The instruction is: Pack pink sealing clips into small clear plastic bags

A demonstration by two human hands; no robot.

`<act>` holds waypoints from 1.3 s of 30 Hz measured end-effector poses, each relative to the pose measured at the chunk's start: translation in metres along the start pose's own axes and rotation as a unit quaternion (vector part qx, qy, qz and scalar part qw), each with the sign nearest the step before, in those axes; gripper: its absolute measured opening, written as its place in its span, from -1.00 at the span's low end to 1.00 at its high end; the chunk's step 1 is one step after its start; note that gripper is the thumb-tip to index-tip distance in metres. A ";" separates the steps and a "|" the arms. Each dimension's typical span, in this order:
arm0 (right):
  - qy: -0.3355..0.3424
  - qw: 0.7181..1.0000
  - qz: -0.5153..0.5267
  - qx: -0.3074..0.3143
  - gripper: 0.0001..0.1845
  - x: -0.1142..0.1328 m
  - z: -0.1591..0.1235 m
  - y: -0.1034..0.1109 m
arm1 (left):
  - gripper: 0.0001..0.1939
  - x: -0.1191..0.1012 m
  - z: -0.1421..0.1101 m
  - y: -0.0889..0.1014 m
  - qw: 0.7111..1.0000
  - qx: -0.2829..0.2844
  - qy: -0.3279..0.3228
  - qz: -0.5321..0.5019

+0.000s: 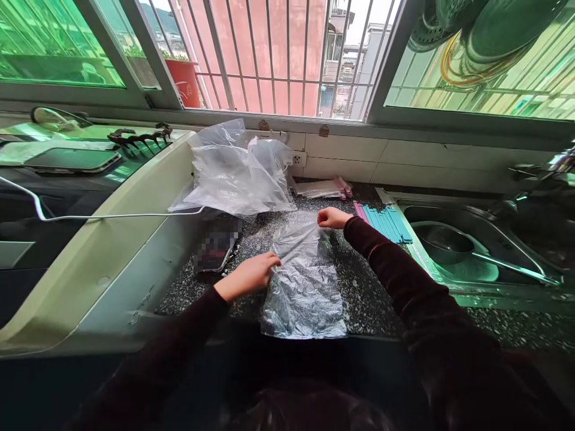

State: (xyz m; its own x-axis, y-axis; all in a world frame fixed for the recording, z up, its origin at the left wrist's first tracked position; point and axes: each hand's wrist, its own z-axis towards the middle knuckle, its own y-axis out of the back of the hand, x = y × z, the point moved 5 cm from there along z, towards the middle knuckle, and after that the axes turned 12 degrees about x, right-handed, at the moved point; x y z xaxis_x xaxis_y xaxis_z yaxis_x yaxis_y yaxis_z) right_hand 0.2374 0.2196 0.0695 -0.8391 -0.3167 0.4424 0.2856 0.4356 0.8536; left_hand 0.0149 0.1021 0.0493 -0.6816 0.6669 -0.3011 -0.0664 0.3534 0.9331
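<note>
Pinching bag narrowly with left hand and right hand, apparently to keep it spread over surface beneath.

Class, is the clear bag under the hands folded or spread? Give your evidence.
Spread: the bag lies flat, though wrinkled, on the counter, the left hand at its side and the right hand at its far end.

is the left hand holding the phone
No, the left hand pinches the edge of the clear plastic bag, and the phone lies apart on the speckled counter.
</note>
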 end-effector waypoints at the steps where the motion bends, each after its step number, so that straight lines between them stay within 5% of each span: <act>1: 0.003 1.000 -0.002 -0.008 -0.88 -0.001 -0.001 0.002 | -0.66 0.006 0.011 0.008 0.999 -0.007 0.026 -0.021; 5: 0.024 0.999 -0.008 -0.039 -0.86 -0.001 -0.006 0.009 | -0.63 0.021 0.060 0.049 0.990 -0.098 0.077 -0.070; 8: 0.049 0.997 -0.009 -0.056 -0.85 0.005 -0.011 0.016 | -0.49 0.020 0.093 0.067 0.991 -0.104 0.052 -0.068; 12: 0.072 0.995 -0.008 -0.076 -0.85 0.009 -0.020 0.026 | -0.44 0.017 0.118 0.072 0.995 -0.075 0.010 -0.066; 15: 0.077 0.992 -0.015 -0.095 -0.85 0.006 -0.024 0.032 | -0.64 0.025 0.134 0.068 0.997 -0.049 0.023 -0.064; 20: 0.009 0.990 -0.050 -0.130 -0.81 -0.009 -0.024 0.036 | -0.87 0.047 0.140 0.078 0.991 -0.100 0.076 -0.045; 24: -0.010 0.988 -0.056 -0.144 -0.82 -0.011 -0.023 0.038 | -0.81 0.045 0.108 0.089 0.961 -0.261 0.093 -0.003; 27: -0.007 0.987 -0.057 -0.150 -0.83 -0.008 -0.021 0.038 | -0.77 0.012 0.083 0.070 0.959 -0.280 -0.044 0.028; 31: 0.020 0.981 -0.085 -0.171 -0.85 0.002 -0.020 0.040 | -0.70 -0.039 0.074 0.012 0.969 -0.109 -0.220 0.039; 35: 0.047 0.976 -0.112 -0.182 -0.85 0.013 -0.028 0.042 | -0.61 -0.053 0.083 -0.020 0.982 -0.052 -0.173 0.054; 39: 0.089 0.969 -0.116 -0.197 -0.86 0.024 -0.046 0.040 | -0.58 -0.048 0.079 -0.007 0.979 -0.110 -0.164 0.042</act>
State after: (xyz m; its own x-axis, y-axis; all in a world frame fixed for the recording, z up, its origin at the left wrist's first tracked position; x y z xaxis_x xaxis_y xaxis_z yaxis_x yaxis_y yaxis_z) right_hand 0.2502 0.1910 0.1266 -0.8182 -0.5237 0.2372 0.2838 -0.0091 0.9588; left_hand 0.1060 0.1194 0.0419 -0.4229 0.8751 -0.2352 -0.2006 0.1627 0.9661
